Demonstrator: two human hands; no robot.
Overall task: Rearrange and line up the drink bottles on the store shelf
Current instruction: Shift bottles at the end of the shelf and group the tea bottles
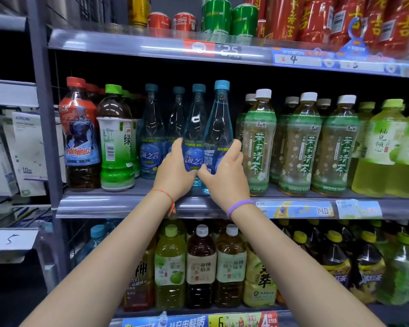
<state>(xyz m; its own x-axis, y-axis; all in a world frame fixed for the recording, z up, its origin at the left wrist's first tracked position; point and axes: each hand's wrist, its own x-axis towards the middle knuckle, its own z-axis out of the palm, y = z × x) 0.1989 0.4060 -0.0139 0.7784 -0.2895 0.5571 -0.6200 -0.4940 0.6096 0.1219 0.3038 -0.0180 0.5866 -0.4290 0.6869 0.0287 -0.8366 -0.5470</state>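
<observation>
Blue, clear plastic: two tall blue bottles stand upright at the front of the middle shelf (118, 204), side by side and touching, long axes vertical. The left bottle (195, 128) sits under the left hand (175, 172), whose fingers curl around its left side at label height. The right bottle (220, 123), slightly taller in view and nearer the edge, is gripped by the right hand (224, 175), fingers wrapped round its right flank. Thumbs meet low between the two. Both hands reach equally far. More blue bottles (151, 128) stand just to the left and behind; jasmine tea bottles (257, 142) crowd the right. Any push runs straight back.
</observation>
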